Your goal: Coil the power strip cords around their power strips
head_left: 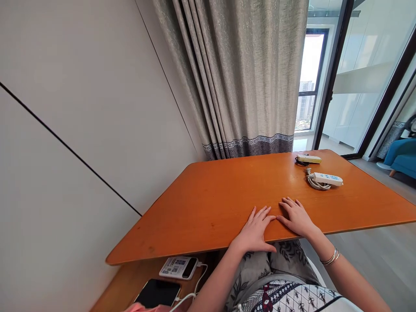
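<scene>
Orange wooden table [211, 203] touched near front edge by both hands: left hand [255, 229] and right hand [295, 216] laid flat, palms down, fingers spread, nothing gripped. White power strip [326, 178] with coiled cord lies well apart, ahead-right; second strip [308, 159] beyond it. Step judged: rest pose, no grasp begun. Reaching nearer strip would call for right arm stretched forward. Curtain [240, 78] hung behind table.

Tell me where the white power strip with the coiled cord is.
In the head view, the white strip lies on the table, far right, beyond the right hand and just nearer than the other strip.
</scene>
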The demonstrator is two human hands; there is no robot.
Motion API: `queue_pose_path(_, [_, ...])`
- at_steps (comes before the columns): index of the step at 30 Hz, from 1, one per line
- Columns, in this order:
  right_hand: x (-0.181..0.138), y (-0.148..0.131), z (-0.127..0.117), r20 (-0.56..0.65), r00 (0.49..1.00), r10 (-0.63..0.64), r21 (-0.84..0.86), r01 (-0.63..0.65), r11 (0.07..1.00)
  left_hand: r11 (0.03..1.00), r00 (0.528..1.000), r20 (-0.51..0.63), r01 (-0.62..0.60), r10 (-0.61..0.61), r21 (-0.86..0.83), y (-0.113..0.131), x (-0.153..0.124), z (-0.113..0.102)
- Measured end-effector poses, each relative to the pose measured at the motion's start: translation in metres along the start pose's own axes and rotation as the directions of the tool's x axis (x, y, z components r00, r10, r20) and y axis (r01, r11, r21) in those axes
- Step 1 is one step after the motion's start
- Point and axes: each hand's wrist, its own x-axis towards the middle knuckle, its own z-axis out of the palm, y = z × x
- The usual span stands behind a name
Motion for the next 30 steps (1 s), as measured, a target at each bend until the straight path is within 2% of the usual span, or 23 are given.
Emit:
queue_pose_path(4, [0.001, 0.0, -0.002, 0.019, 1.0, -0.012, 0.032, 0.011, 0.999, 0.999, 0.999, 0.016, 0.051, -0.051, 0.02, 0.005, 0.0, -0.003])
queue_pose_path(14, [0.004, 0.002, -0.007, 0.061, 0.998, -0.008, 0.118, 0.0, 0.993, 1.0, 1.0, 0.021, 0.018, -0.018, -0.004, 0.001, 0.002, 0.001])
queue_pose_path(30, [0.014, 0.014, -0.003, 0.063, 0.997, -0.053, 0.24, 0.037, 0.97, 0.997, 0.995, 0.061, 0.074, -0.075, 0.013, 0.011, 0.005, -0.006])
